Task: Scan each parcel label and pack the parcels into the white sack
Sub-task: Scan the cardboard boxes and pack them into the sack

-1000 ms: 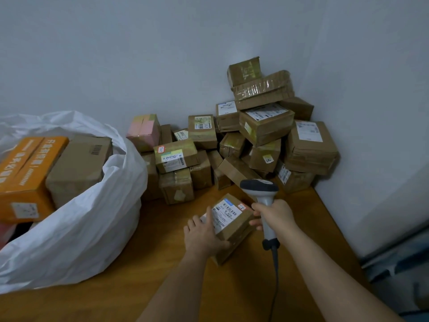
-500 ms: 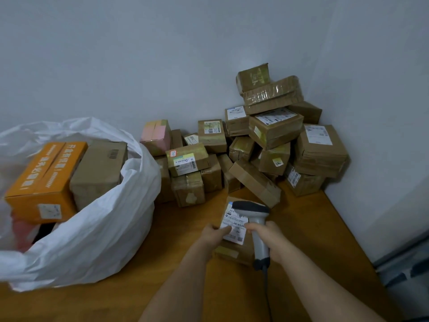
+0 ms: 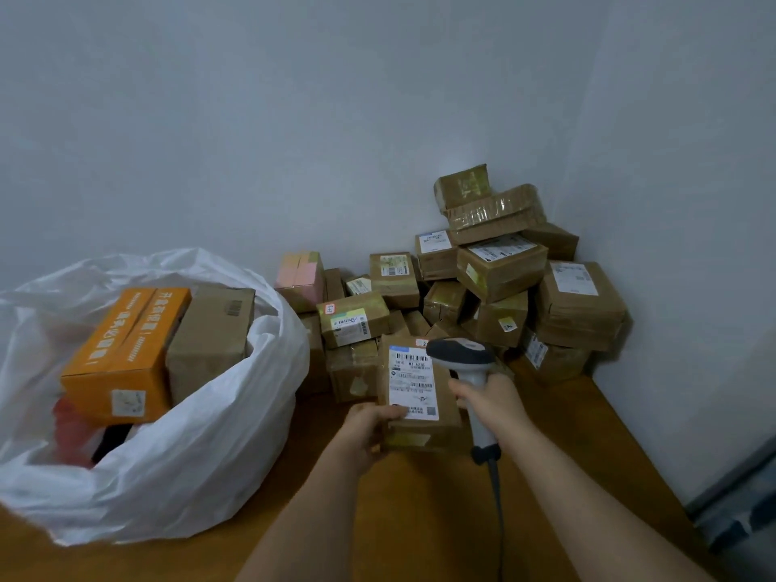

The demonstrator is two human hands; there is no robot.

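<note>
Parcel (image 3: 420, 396): brown carton, now lifted and tipped up so its white label (image 3: 412, 382) faces the camera, lower centre of frame; a second ago it lay lower on the wooden surface (image 3: 420, 518) with the label angled away. Left hand (image 3: 369, 430): grips the parcel's lower left corner, thumb across the label's bottom edge, fingers curled underneath. Right hand (image 3: 491, 401): wrapped round the handle of the grey scanner (image 3: 466, 371), whose head has risen to sit just over the parcel's upper right corner, beside the label; its cable hangs toward the bottom edge. White sack (image 3: 201, 447): left of frame, mouth open, holding an orange box (image 3: 121, 354) and a plain brown box (image 3: 210, 342) side by side. Parcel pile (image 3: 483, 287): stacked in the wall corner, centre right, behind the hands.
</note>
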